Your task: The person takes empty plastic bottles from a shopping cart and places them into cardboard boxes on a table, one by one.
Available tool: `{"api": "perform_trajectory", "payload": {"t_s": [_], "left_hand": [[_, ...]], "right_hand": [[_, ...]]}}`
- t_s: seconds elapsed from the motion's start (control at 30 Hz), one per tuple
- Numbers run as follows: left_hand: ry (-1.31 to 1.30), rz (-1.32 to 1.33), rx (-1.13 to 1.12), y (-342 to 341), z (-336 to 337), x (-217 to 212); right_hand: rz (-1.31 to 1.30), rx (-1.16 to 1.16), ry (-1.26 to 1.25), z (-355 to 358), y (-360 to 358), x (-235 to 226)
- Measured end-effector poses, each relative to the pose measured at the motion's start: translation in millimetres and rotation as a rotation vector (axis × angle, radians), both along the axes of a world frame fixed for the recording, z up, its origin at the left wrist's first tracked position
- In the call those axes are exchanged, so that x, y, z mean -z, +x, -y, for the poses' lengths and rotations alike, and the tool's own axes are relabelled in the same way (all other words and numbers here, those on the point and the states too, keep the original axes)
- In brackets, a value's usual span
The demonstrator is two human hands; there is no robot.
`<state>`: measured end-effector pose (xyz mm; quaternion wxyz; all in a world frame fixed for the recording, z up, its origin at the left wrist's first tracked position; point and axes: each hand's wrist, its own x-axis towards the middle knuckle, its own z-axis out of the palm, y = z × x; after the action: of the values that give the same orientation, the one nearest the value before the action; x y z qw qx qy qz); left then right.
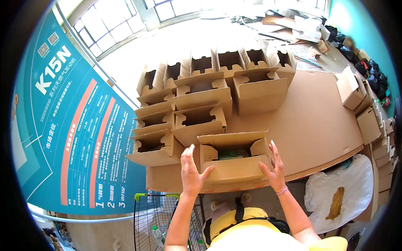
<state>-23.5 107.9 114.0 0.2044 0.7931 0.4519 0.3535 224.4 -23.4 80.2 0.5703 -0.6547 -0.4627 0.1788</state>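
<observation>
Starting with the broad counter [318,108]: could lose the open brown box [234,170], standing close to the near edge, if dragged too far nearward. Might also jostle the packed boxes [205,100], to its left and far sides, if shoved away. Could buckle its thin walls or bend its raised far flap [232,137] by squeezing unevenly. With left hand [191,175] and right hand [274,173] spread wide at either end, gripping nothing, cannot tell whether touching cardboard. Could shift the pale green contents [230,154], too hidden to name, by tilting.

On the teal banner [50,113] at left, can make out a big white heading, coral-barred subheadings, numbered lines of Chinese characters and two square codes.
</observation>
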Motion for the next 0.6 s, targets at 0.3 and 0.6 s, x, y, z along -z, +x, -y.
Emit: {"api": "perform_trajectory", "payload": {"t_s": [0.3,0.6], "left_hand": [[0.057,-0.327,0.487,3.9,-45.5,-13.9],[-0.146,-0.641,0.733,0.2,-57.3,-24.2]], "right_hand": [[-0.052,0.036,-0.063,-6.1,-2.5,18.1],[0.065,0.148,-0.032,-13.3,-5.4,19.1]]}}
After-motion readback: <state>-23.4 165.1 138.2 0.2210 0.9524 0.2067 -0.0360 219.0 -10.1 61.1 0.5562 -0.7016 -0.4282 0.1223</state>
